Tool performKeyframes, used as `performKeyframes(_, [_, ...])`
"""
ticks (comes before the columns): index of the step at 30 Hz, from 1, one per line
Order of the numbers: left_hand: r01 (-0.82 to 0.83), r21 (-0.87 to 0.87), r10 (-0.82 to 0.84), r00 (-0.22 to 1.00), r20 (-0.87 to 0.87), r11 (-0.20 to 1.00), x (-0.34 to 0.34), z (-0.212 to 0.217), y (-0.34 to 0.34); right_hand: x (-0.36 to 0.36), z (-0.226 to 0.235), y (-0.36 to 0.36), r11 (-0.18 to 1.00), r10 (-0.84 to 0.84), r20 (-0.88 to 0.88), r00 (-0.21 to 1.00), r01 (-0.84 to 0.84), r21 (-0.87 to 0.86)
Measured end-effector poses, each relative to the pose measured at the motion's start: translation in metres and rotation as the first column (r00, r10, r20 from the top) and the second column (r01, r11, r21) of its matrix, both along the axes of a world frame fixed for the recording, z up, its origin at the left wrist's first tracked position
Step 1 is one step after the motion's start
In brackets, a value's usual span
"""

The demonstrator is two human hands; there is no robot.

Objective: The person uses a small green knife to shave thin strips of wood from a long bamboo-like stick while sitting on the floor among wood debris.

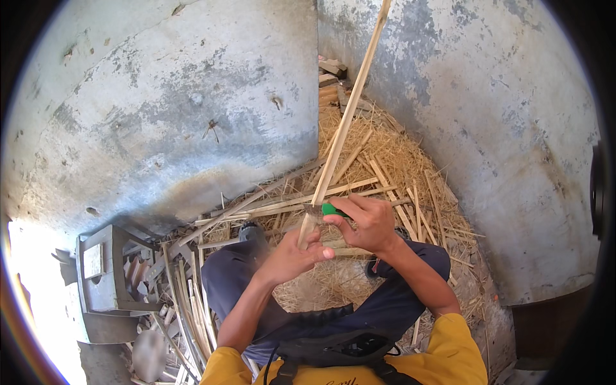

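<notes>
You sit on the ground in a corner where two rough, stained concrete walls [192, 109] meet, knees apart in dark trousers, with one long pale bamboo strip [343, 128] rising steeply from between your hands up past the top of the picture. Your left hand [289, 256] is closed around the strip's lower end, thumb laid along it, which seems to steady it against your lap. Your right hand [366, 221] is clenched on a green-handled knife [330, 209], its blade set against the strip just above the left hand; that pairing suggests one hand braces while the other cuts or shaves. Both hands are curled tight, not spread. Counted: one strip in hand, one knife, two hands. Around your legs lies a heap of straw-like shavings [391, 154], with more split strips [308, 199] scattered across it, too many and too overlapped to count. At your left stands one grey block-shaped wooden stand [102, 269], with another bundle of strips leaning beside it.
</notes>
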State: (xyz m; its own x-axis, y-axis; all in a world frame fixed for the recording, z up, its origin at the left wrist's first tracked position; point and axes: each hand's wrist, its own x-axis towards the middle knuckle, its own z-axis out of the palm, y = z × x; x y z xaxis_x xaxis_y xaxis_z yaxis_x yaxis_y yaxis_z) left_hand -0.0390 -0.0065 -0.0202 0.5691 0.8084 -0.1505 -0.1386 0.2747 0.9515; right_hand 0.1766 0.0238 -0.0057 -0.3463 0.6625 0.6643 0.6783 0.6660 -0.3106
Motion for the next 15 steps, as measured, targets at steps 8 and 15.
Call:
performKeyframes(8, [0.060,0.023,-0.056,0.988,-0.141,0.998,0.002,-0.016,-0.009,0.044,0.005,0.040,0.972,-0.233,-0.162,0.959,0.232,-0.024])
performKeyframes(15, [0.063,-0.009,-0.063,0.986,-0.155,0.998,0.002,-0.010,-0.009,0.054,-0.002,0.050,0.981,-0.194,-0.118,0.974,0.196,0.004])
